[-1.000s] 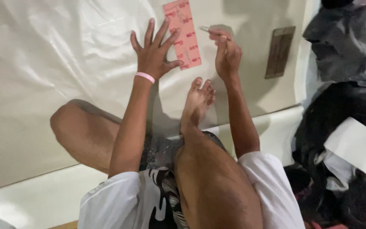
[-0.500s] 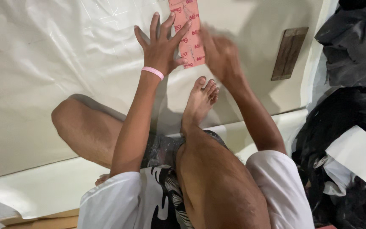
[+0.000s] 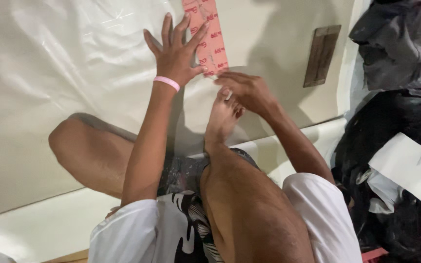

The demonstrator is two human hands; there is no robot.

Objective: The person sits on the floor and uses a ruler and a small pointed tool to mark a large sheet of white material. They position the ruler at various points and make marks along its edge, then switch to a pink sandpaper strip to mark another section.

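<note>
Fingers of the left hand are spread wide and pressed flat, palm down, on the pale sheet material that covers the floor, with the forefinger and thumb overlapping the left edge of the pink ruler; this splayed posture appears to pin both ruler and sheet against slipping. Nearest the camera, a bent knee and a bare foot rest on the same sheet, the seated pose bringing the body close over the work. Just beyond the toes, the right hand is curled, its fingers drawn together at the ruler's lower end; whether they pinch a small tool cannot be told. A pink wristband circles the left wrist. The ruler is a narrow, flat pink strip with red markings, lying lengthwise away from the person and running out of view at the top. Farther right lies a small brown rectangular block, well apart, and dark bags are heaped at the edge.
</note>
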